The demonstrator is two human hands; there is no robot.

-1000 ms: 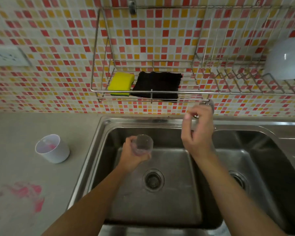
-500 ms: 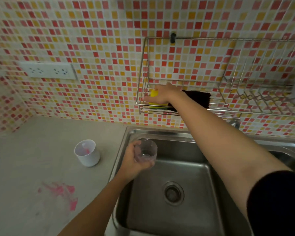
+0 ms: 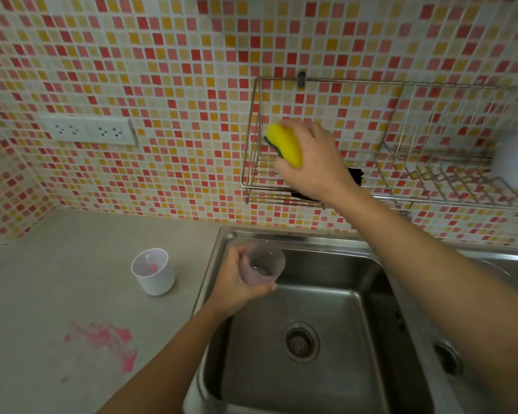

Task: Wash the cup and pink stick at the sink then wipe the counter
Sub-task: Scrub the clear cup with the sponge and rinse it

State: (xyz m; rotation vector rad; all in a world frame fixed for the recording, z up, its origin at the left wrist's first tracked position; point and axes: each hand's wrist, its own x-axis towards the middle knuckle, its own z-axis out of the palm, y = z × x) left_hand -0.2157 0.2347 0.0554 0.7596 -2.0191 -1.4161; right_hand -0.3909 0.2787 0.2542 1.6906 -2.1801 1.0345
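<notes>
Gripping the yellow sponge (image 3: 284, 144), the right hand (image 3: 311, 162) has lifted it off the wire rack (image 3: 251, 186). The left hand (image 3: 237, 282) still clasps the clear cup (image 3: 260, 267) over the sink (image 3: 326, 294).

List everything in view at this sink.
sink: one, steel, two basins
counter: one, grey, left of the sink
wire rack: one, metal, on the tiled wall
clear cup: one, transparent, over the left basin
white cup: one, white, on the counter
pink stick: one, pink, inside the white cup
pink stain: one, pink, on the counter
sponge: one, yellow and green, above the wire rack
cloth: one, black, in the wire rack, partly hidden
bowl: one, white, wire rack's right end
outlet: one, white, on the tiled wall
left hand: one, grips the clear cup
right hand: one, grips the sponge
</notes>
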